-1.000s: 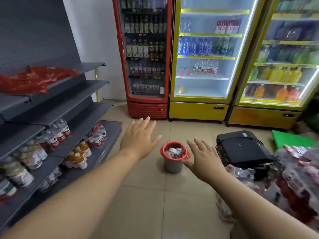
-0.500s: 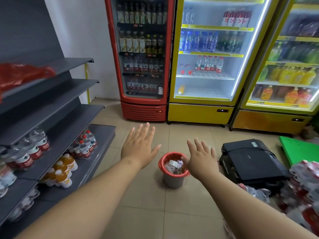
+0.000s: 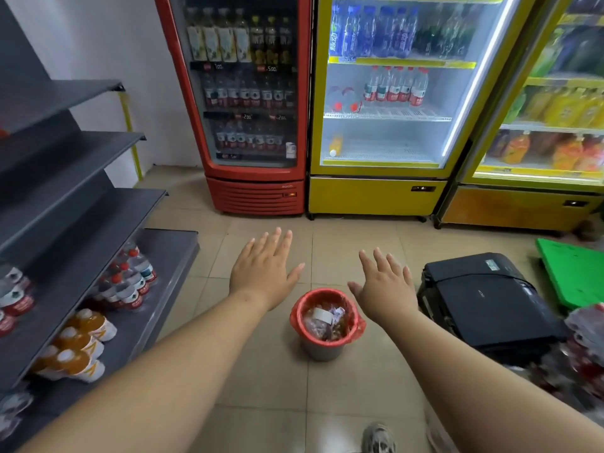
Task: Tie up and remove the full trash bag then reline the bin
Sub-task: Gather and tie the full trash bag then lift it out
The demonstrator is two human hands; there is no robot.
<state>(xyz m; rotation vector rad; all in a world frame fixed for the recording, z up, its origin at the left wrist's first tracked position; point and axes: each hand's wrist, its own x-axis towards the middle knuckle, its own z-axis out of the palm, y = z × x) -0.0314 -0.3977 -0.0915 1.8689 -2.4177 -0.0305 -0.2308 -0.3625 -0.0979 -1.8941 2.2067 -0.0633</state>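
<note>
The drinks fridges, a red one (image 3: pixel 255 103) and a yellow one (image 3: pixel 385 93), filled the back from about 11 to 2 o'clock. The grey shelf (image 3: pixel 81 204) ran down the whole 9 o'clock side with bottles on its lower levels. What looked like a black printer (image 3: pixel 483 305) sat on the floor at 3 o'clock.

The bin (image 3: pixel 322 349) stood on the tiles dead centre, out in the open, which I'd guess is why both arms could come at it from either side. Its red trash bag (image 3: pixel 299 317) was folded over the rim, stuffed with wrappers and paper, not tied yet.

The left hand (image 3: pixel 263 276) hovered at 10 o'clock of the bin and the right hand (image 3: pixel 385 289) at 2 o'clock. Both had fingers spread apart, holding nothing and touching neither bin nor bag. Looked like a setup to grab the rim from both sides.

Versus half a second before, the bin sat lower and bigger in view, and the right hand no longer overlapped the rim.
</note>
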